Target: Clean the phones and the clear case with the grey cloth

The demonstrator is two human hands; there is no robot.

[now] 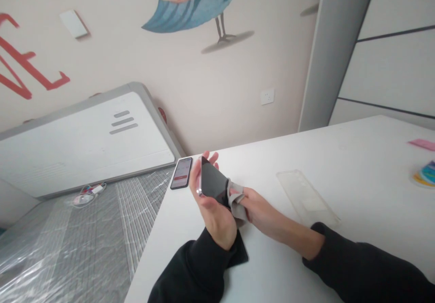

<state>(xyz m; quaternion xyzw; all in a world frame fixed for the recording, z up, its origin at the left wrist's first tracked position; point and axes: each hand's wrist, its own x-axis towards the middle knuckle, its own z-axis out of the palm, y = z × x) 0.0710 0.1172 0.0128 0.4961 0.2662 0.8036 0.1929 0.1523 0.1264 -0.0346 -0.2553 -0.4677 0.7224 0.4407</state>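
Observation:
A smartphone (213, 183) with a dark screen and silvery edge lies tilted in my left hand (217, 219), which is closed around its sides above the table. My right hand (253, 205) pinches a grey cloth (238, 205) and presses it against the phone's near right end. That end of the phone is hidden by the cloth. Under my left wrist, a flat black object (239, 251) rests on the table, mostly covered by my sleeve. To the right of my right hand lies a clear phone case (307, 196).
Another phone (181, 173) with a lit screen lies at the left edge of the white table (272, 266). At the far right are a pink item (422, 144) and a colourful round object (427, 174). Left of the table, a plastic-covered mattress (84, 244) carries a white cable (89, 196).

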